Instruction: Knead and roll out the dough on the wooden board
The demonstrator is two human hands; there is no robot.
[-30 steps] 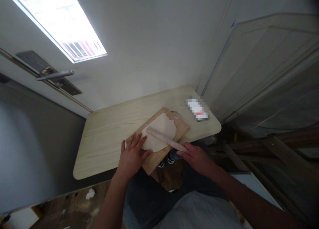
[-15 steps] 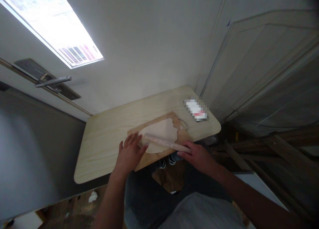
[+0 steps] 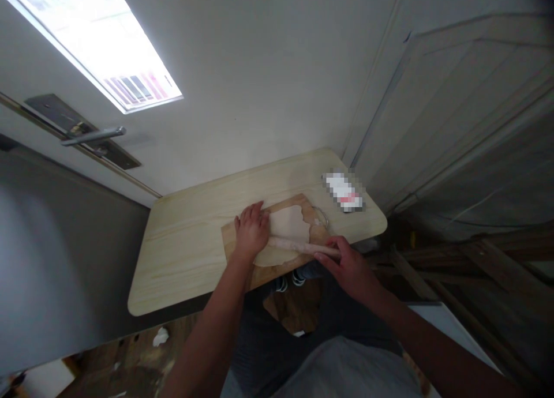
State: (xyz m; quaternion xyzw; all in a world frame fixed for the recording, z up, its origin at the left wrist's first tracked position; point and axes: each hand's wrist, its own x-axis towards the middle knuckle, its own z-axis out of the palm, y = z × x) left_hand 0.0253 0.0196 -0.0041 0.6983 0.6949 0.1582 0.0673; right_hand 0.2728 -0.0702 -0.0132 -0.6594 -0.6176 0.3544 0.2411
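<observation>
A flat, wide sheet of pale dough (image 3: 291,221) with a ragged right edge lies on a wooden cutting board (image 3: 230,240). Across the dough rests a light wooden rolling pin (image 3: 298,246), slanting down to the right. My right hand (image 3: 350,266) has its fingers closed around the pin's right end. My left hand (image 3: 252,231) lies palm down over the dough's left part, fingers stretched toward the far edge of the board. It covers that side of the dough and seems to reach the pin's left end; whether it touches the pin I cannot tell.
The board sits at the front edge of a pale wooden table (image 3: 186,236), its metal ring handle (image 3: 321,214) on the right. A blurred-out phone-like object (image 3: 344,191) lies at the table's right. Behind stands a white door with a metal handle (image 3: 97,135).
My left hand has moved right and away from me, from the board's left edge onto the dough. My right hand and the rolling pin have shifted slightly to the right.
</observation>
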